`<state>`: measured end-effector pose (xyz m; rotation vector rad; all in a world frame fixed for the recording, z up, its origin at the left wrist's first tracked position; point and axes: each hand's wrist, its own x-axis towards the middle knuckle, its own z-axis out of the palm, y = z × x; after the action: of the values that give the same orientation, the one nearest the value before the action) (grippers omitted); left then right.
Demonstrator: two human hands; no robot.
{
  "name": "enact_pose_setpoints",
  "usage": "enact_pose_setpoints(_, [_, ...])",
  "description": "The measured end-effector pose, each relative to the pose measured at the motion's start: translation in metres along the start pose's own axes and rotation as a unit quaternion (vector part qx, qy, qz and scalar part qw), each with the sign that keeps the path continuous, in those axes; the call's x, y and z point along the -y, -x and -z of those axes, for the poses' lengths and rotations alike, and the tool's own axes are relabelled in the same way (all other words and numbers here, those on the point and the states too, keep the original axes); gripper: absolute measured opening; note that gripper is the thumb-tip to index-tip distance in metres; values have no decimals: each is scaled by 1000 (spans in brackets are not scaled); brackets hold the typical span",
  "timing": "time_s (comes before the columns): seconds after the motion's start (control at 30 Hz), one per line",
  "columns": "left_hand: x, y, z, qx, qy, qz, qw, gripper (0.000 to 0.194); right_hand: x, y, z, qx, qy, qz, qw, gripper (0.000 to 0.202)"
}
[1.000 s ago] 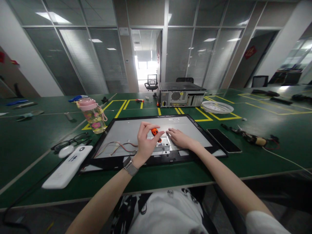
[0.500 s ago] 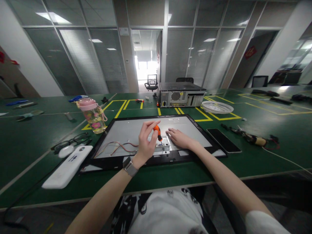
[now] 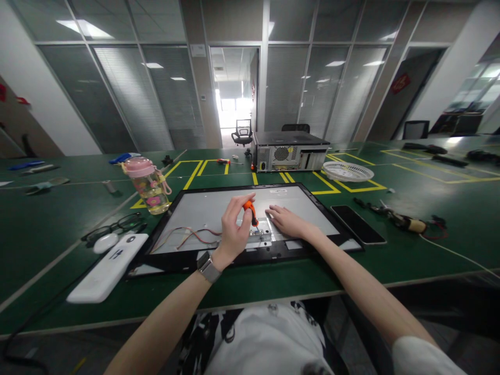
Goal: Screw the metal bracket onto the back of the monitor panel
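Our left hand [image 3: 234, 226] has drawn its thumb in, apparently turning the slim orange-and-black screwdriver [image 3: 252, 211] in its narrow grip, tip down at the silver metal bracket [image 3: 266, 237] on the grey, black-framed panel [image 3: 195, 208]; our right hand [image 3: 289, 223] rests empty, fingers spread

The thumb of my left hand [image 3: 234, 230], stretched past the orange-and-black plastic-handled screwdriver [image 3: 250, 212] a second ago, has drawn in against it, and the handle has turned and shifted slightly left
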<state>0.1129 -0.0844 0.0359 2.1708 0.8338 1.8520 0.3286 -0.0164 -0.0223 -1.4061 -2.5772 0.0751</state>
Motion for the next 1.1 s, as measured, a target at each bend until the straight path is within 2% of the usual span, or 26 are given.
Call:
enact_pose_setpoints(0.2, [-1,-2,-2,-37,-39,-4,999,20,2,1,2,4,-2,-5,1000,46])
enact_pose_setpoints(0.4, [-1,-1,-1,-13,-19,-6,1000,30,0,0,1,1,2,0,1000,45])
enact_pose_setpoints(0.6, [0,-2,-3,-44,-46,-4,998,18,-1,-1,-1,-1,6,1,1000,45])
enact_pose_setpoints(0.8, [0,-1,-2,-16,-29,-13,999,26,1,0,2,2,8,3,1000,45])
enact_pose_setpoints(0.97, [1,-3,-3,-42,-36,0,998,19,2,1,2,2,3,2,1000,45])
enact_pose_setpoints(1.1, [1,-2,-2,-19,-18,1,1000,25,1,1,1,-2,-1,-2,1000,44])
